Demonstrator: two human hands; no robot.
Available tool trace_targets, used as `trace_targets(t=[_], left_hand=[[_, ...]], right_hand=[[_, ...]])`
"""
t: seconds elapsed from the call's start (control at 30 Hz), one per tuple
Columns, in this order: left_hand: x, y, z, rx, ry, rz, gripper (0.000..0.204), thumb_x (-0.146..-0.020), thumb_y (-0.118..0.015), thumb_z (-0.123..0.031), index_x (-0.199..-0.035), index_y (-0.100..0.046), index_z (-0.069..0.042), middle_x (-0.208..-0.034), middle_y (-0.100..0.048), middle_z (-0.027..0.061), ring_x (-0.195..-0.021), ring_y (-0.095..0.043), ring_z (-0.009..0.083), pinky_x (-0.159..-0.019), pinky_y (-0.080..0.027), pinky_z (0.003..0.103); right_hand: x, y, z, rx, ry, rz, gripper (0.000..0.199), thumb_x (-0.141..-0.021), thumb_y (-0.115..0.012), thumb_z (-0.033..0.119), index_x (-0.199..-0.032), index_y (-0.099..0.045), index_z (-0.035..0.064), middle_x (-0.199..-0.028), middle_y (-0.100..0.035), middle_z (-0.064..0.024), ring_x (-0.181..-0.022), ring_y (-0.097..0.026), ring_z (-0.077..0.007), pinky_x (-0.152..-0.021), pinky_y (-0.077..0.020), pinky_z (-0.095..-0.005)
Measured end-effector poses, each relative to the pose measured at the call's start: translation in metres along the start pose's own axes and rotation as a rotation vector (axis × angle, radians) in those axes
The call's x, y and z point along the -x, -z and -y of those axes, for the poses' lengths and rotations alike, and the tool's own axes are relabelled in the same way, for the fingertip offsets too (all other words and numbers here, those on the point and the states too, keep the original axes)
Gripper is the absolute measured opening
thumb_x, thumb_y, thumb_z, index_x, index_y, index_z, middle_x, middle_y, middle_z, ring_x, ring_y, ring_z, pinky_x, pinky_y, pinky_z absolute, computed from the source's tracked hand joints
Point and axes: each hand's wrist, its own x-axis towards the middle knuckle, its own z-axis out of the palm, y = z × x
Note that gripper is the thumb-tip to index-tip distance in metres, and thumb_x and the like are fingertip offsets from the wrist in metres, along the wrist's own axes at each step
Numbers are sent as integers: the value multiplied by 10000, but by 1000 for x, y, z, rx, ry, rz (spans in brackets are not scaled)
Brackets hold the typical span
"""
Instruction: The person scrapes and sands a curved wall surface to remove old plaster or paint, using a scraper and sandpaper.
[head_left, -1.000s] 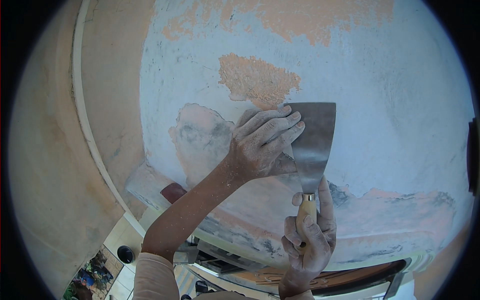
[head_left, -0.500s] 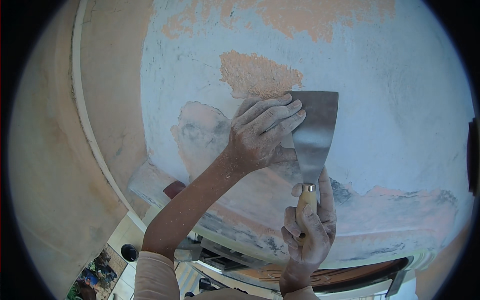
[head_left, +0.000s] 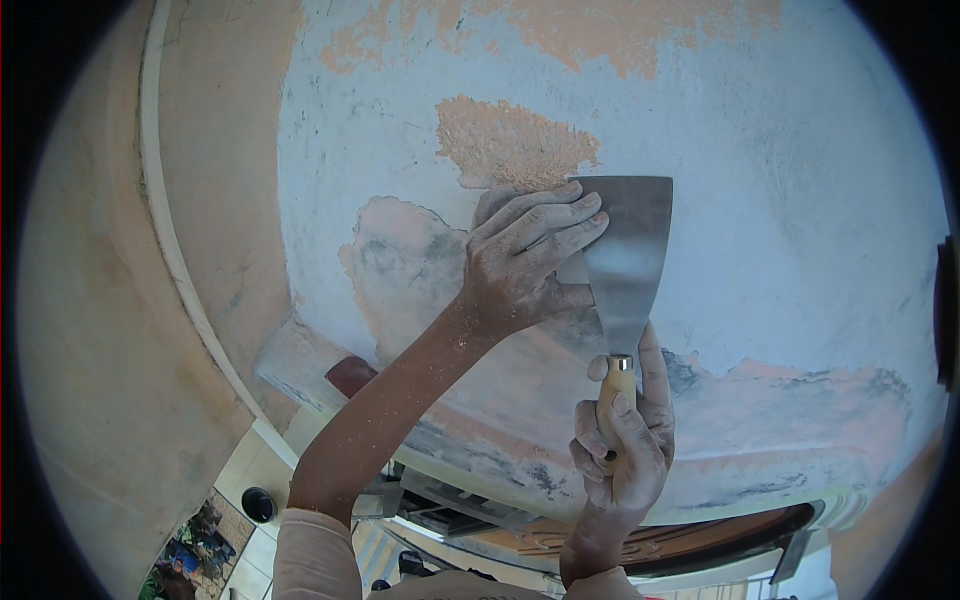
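My right hand (head_left: pixel 630 440) is wrapped round the pale wooden handle (head_left: pixel 618 400) of a putty knife (head_left: pixel 632 255). Its broad grey metal blade points up, in front of a patchy pale blue wall (head_left: pixel 760 220). From the left, my left hand (head_left: pixel 525 245) has its fingers across the blade's left edge, the thumb lower down and partly behind the metal. White dust coats both hands. Just above the left fingers is a rough peach patch (head_left: pixel 515 140) of bared wall. Whether the blade's top edge touches the wall, I cannot tell.
A grey-pink scraped area (head_left: pixel 405 250) lies left of my hands, and another band (head_left: pixel 800 410) runs lower right. A dark red block-like thing (head_left: pixel 350 376) sits by my left forearm. Below are a dark-framed brown panel (head_left: pixel 720 545), a black pot (head_left: pixel 259 504) and plants (head_left: pixel 195 550).
The putty knife and both hands stand slightly higher in the picture, the right hand most. The wall has shifted a little up and left in view. The grip looks the same.
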Motion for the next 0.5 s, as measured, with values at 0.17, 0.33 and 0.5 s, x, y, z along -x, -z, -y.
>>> trace_targets(t=[0.17, 0.33, 0.5], left_hand=[[0, -4, -4, 19, -8, -27, 509, -700, -628, -540, -1003, -642, -131, -1031, -644, 24, -1001, -606, 201, -820, -429, 361], [-2, -6, -4, 23, 35, -70, 490, -713, -650, -518, -1008, -642, -127, -1027, -647, 32, -1022, -602, 207, -832, -421, 370], [-2, -7, -7, 26, 61, -82, 457, -701, -677, -474, -997, -643, -127, -1023, -649, 34, -1025, -601, 208, -826, -419, 373]], right_hand=[[5, 1, 2, -27, 3, -14, 606, -861, -465, -1, -1399, -189, -19, -1039, -502, -185, -454, -396, -37, -296, -309, -129], [3, -2, 5, -17, 14, 3, 597, -861, -466, -6, -1397, -205, -13, -1027, -513, -170, -456, -392, -38, -301, -311, -129], [3, -3, 9, 13, -16, 9, 578, -873, -466, -5, -1390, -210, -40, -1010, -515, -116, -477, -394, -18, -318, -306, -142]])
